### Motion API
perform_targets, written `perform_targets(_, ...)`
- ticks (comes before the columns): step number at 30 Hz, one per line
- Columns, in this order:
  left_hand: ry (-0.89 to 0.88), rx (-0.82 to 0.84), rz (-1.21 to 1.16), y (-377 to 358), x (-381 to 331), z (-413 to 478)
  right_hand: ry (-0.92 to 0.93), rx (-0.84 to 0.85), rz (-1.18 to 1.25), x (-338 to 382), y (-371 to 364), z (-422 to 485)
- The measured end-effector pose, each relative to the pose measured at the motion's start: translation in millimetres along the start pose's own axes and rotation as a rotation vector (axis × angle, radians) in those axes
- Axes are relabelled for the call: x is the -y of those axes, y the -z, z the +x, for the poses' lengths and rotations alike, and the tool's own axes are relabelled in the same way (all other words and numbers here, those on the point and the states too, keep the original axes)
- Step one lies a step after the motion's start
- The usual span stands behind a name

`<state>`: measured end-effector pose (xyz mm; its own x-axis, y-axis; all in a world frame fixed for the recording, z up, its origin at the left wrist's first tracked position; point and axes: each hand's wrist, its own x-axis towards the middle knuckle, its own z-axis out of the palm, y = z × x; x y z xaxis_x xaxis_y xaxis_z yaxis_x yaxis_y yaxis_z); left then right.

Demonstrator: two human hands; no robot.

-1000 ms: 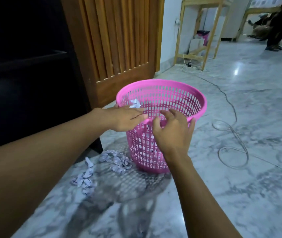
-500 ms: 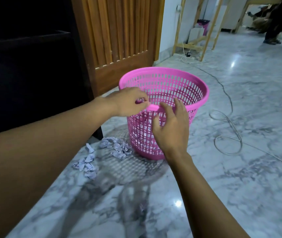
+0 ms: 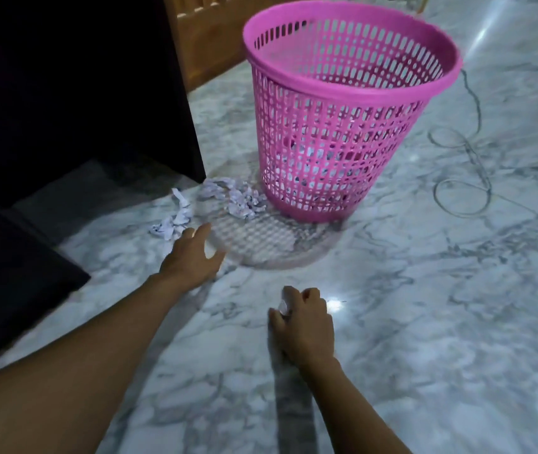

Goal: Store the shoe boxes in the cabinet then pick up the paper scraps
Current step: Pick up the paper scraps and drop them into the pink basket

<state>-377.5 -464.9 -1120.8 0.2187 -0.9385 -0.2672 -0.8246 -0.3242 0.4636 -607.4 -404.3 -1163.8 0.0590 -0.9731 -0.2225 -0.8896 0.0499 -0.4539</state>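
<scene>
Grip status, right hand point(image 3: 303, 322): fingers curled low over the floor point(image 3: 424, 322), pinching a small white scrap point(image 3: 283, 306) between thumb and fingertips. Left hand point(image 3: 192, 253): grip released, fingers straight and spread, holding nothing, just short of the loose paper scraps point(image 3: 241, 199). These lie on the floor between the corner of the dark cabinet point(image 3: 64, 93) and the foot of the pink basket point(image 3: 336, 126); the nearest pieces appear to touch its base.

Change noted: half a second ago both hands were up at the basket rim; both are now down at floor level.

Assessment: one deposit appears complete and a fresh collection pass has begun. Some paper shows through the basket mesh. Shoe boxes are not in view, and the cabinet interior is too dark to confirm storage.
</scene>
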Motion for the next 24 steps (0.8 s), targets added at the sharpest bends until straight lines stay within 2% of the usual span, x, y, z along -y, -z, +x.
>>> perform_targets(4, 0.111, 0.071, 0.037, -13.4, 11.5, 2.0, 0.041, 0.064, 0.157, 4.2, -2.4, 11.1)
perform_targets(9, 0.016, 0.032, 0.275, -35.0, 9.1, 10.4, 0.006, 0.001, 0.399, 28.5, 16.0, 35.6)
perform_targets(11, -0.013, -0.065, 0.320, -45.9, 8.9, 11.8, -0.016, -0.021, 0.440, 37.8, 24.4, 48.1)
perform_targets(15, -0.040, -0.415, 0.242, -51.6, 12.3, 25.1, 0.009, -0.001, 0.417, 54.3, 32.7, 71.6)
perform_targets(17, -0.011, -0.528, 0.252, -46.7, 17.9, 40.4, 0.028, 0.037, 0.405, 62.3, 33.1, 83.2)
perform_targets(20, 0.055, -0.468, 0.307, -42.3, 33.1, 59.8, 0.061, 0.083, 0.347, 71.2, 32.4, 102.2)
perform_targets(24, -0.059, -0.429, 0.248, -43.8, 42.8, 69.4, 0.148, 0.157, 0.182, 76.1, 19.5, 121.1)
